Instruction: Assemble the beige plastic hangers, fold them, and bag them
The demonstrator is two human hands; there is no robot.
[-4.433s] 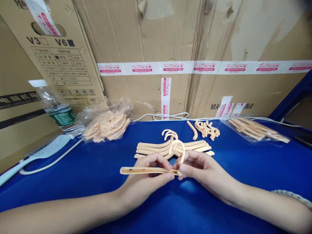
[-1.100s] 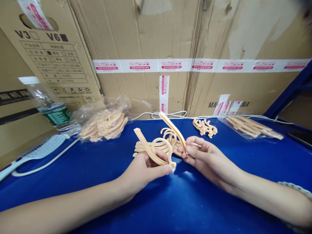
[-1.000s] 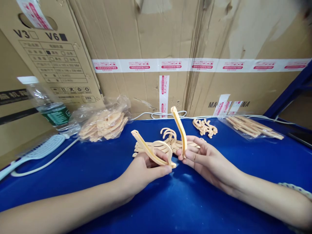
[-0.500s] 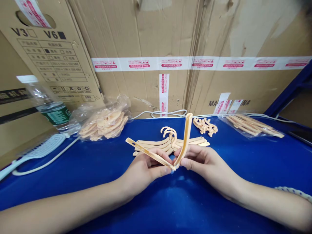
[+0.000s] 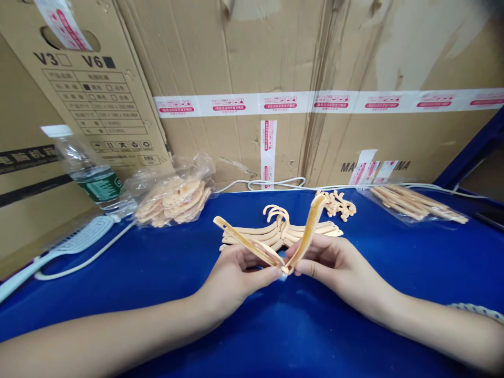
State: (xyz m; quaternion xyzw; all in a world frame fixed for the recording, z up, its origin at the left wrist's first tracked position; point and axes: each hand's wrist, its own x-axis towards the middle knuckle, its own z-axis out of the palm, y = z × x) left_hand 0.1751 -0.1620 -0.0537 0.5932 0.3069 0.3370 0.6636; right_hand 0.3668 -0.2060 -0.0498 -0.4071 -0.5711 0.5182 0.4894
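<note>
Between my fingers is a beige plastic clothes hanger in two arms, which meet at the bottom in a V. My left hand [image 5: 240, 278] is closed, pinching the left hanger arm [image 5: 236, 237] near its lower end. The right hanger arm [image 5: 314, 223] rises steeply from the closed fingers of my right hand [image 5: 334, 265]. Both arms turn a hollow, channelled side towards me. Fingers partly hide the joint. Just behind lie several beige hangers [image 5: 252, 231] with curved hooks, stacked on the blue tabletop [image 5: 275, 331].
Loose beige hooks [image 5: 342, 203] lie behind my right hand. Clear bags hold flat beige pieces [image 5: 177, 202] at left and long strips [image 5: 417, 203] at right. A water bottle [image 5: 98, 184], pale hairbrush [image 5: 82, 236] and white cable [image 5: 275, 181] stand or lie near cardboard boxes [image 5: 220, 63].
The right hanger arm has tipped further right and the left one has turned, showing more of its hollow side. Both hands keep their grip. The whole view has shifted slightly.
</note>
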